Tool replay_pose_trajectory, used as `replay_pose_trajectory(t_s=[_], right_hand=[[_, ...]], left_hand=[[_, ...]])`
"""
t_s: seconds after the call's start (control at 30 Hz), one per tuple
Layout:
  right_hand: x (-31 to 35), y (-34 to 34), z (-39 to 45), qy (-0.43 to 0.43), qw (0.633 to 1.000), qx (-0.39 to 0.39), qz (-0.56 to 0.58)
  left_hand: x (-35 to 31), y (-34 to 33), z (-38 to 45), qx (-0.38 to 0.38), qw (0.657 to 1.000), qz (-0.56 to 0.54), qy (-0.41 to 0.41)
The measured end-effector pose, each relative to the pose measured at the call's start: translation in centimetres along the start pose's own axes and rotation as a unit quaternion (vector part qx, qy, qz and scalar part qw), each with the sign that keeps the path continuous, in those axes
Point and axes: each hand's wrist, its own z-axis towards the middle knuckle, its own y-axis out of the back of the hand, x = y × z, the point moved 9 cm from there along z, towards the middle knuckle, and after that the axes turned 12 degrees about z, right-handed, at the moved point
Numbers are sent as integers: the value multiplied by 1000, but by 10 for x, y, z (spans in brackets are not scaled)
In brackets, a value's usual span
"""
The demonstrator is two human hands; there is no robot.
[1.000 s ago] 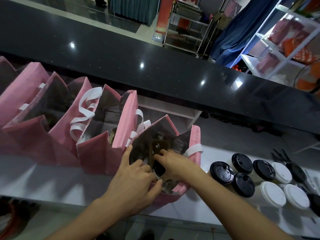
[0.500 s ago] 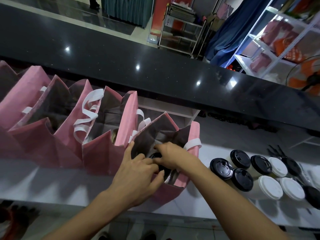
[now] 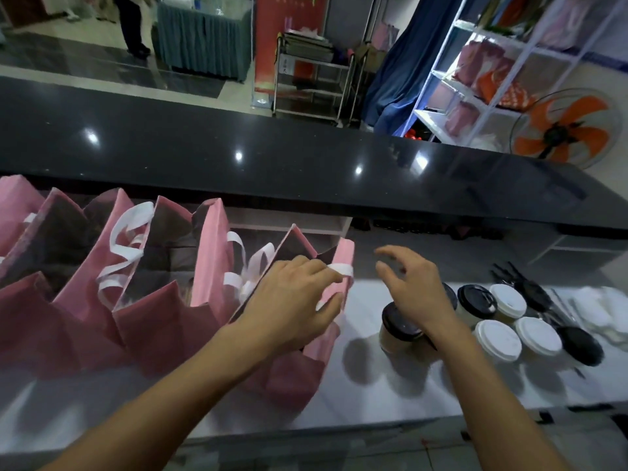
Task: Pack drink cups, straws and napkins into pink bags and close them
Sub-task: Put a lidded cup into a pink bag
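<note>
Pink bag (image 3: pixel 326 321) rim is pinched by the left hand (image 3: pixel 292 300); empty, spread right hand (image 3: pixel 411 287) should grab the black-lidded cup (image 3: pixel 397 324) at 3 o'clock.

Left hand (image 3: pixel 292 300) grips rim of rightmost pink bag (image 3: pixel 306 372). Right hand (image 3: pixel 413 287), fingers relaxed, hovers empty above lidded cups (image 3: pixel 503 321) at bag's 3 o'clock on white counter (image 3: pixel 390 396).

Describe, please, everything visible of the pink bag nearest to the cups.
The pink bag stands open on the white counter, last on the right in a row of similar bags. It looks like soft pink fabric with a grey, shiny lining and white strap handles. The left hand rests over its mouth and holds the right edge by the handle. Its contents are hidden. The right hand is apart from it.
</note>
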Motion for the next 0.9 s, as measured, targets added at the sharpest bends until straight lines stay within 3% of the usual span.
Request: replay_pose_trajectory(t_s=[0.17, 0.43, 0.57, 0.77, 0.9], right_hand=[[-119, -11, -28, -111, 965, 182, -153], [-170, -44, -37, -52, 925, 296, -234], [-172, -48, -32, -19, 936, 291, -195], [-116, 4, 0, 27, 977, 203, -59], [-40, 44, 19, 106, 983, 148, 25]], left_hand=[[-53, -27, 29, 54, 998, 28, -29], [-88, -68, 43, 115, 991, 68, 4], [-90, -63, 40, 86, 994, 61, 32], [-60, -14, 20, -44, 992, 50, 107], [-21, -6, -2, -12, 980, 62, 187]])
